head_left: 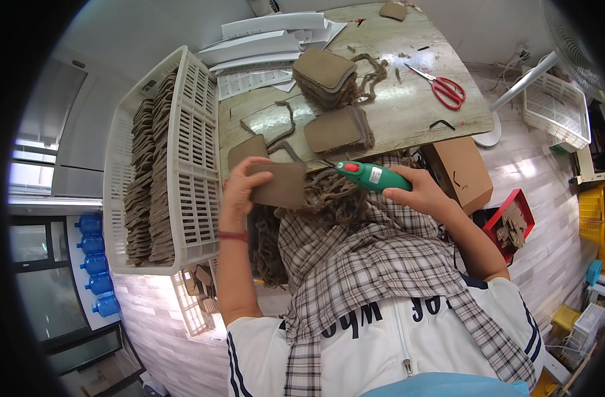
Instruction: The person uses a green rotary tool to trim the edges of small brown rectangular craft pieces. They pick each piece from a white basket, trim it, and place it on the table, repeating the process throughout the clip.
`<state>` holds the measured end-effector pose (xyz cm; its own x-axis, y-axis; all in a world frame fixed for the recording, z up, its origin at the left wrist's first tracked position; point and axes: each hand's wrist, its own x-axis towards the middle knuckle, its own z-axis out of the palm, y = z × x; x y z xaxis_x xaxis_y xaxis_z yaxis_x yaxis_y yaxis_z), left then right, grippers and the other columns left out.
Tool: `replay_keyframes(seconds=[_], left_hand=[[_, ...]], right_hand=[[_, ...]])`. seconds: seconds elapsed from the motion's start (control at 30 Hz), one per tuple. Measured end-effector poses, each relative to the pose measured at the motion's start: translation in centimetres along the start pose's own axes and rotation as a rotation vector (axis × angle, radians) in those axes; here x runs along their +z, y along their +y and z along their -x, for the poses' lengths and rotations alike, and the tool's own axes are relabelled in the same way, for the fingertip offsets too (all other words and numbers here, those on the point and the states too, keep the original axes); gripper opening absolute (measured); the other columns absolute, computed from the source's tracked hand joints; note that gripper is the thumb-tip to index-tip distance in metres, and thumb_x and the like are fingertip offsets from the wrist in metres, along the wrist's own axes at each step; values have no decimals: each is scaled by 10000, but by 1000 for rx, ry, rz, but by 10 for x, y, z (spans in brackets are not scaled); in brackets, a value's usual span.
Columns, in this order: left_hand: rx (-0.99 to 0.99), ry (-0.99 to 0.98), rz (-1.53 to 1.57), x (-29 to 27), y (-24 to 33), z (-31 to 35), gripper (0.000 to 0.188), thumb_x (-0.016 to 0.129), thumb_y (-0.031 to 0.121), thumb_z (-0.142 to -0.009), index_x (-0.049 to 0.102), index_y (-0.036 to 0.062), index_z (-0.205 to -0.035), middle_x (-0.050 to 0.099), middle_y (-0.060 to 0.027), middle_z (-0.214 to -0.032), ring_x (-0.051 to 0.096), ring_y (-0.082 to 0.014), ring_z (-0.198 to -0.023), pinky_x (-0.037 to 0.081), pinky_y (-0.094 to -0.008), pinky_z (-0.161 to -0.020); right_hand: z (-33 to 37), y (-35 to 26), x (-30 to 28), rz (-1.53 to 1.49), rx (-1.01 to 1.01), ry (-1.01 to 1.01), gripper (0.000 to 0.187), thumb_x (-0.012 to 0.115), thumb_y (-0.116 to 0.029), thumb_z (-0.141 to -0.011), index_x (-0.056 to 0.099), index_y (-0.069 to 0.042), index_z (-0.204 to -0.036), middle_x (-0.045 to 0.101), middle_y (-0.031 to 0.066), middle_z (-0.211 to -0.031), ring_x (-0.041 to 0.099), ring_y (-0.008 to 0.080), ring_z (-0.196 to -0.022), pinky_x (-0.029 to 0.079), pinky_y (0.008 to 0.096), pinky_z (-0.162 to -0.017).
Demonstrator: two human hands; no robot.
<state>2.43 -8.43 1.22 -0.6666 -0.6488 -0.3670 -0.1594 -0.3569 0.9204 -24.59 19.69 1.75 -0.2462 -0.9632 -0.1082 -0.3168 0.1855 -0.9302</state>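
My left hand (238,188) pinches a flat brown fabric pad (280,185) with rounded corners, thumb on top, at the table's near edge. Gripped in my right hand (418,192) is a green handheld electric trimmer (372,175) with a red button; its narrow dark tip points left, close to the pad's right side. Brown fuzzy offcut strips (335,195) lie heaped on my lap over a plaid apron (355,255). Another brown pad (248,151) lies on the table behind my left hand. Two stacks of pads, a lower (335,130) and a taller (325,69), sit beyond.
The worn table (408,86) also bears red-handled scissors (446,89), loose strips and papers (263,49). At left stands a white slatted crate (196,159) packed with pads. A cardboard box (461,172) and a red bin (519,198) with brown pieces are at right.
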Motion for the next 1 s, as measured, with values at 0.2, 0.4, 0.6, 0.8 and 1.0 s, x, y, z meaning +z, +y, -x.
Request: replay_keyframes(seconds=[0.2,0.4,0.6,0.8,1.0], left_hand=[[679,642,-1135,-23,-4,-52,660,764,128,-743,463,28,-1322,459,-199,-1353,371,-364,-1288,281,-457,-1099],[724,238,-1343,85,-35,-96,638,737,305,-769,513,34,-1301,398,-189,-1433,240,-363,-1397,180,-505,-1137],[680,215,-1172,104,-26,-89,498,833,193,-623,551,47,-1006,501,-137,-1175,408,-345,-1192,317,-472,-1004],[464,236,-446,111,-31,-39,347,757,-7,-745,464,42,-925,595,-88,-889,588,-241,-831,486,-369,-749],[470,312,781,149,-21,-11,416,646,-92,-836,500,19,-1210,598,-76,-1159,601,-219,-1032,525,-338,-896]], right_hand=[[26,18,-12,-68,175,137,431,716,-310,-830,619,1,-1112,620,48,-776,563,102,-665,473,278,-625],[41,25,-8,-146,178,229,399,707,-305,-851,622,-9,-1105,625,28,-751,543,64,-604,459,234,-546],[50,24,-9,-117,180,294,377,706,-298,-849,627,-9,-1079,632,31,-736,555,73,-588,462,238,-549],[48,9,-5,-78,150,335,382,709,-302,-846,628,-10,-1079,636,44,-736,573,85,-606,471,256,-572],[33,-21,14,-7,85,366,414,716,-304,-848,619,-4,-1116,647,78,-800,600,127,-706,487,280,-660]])
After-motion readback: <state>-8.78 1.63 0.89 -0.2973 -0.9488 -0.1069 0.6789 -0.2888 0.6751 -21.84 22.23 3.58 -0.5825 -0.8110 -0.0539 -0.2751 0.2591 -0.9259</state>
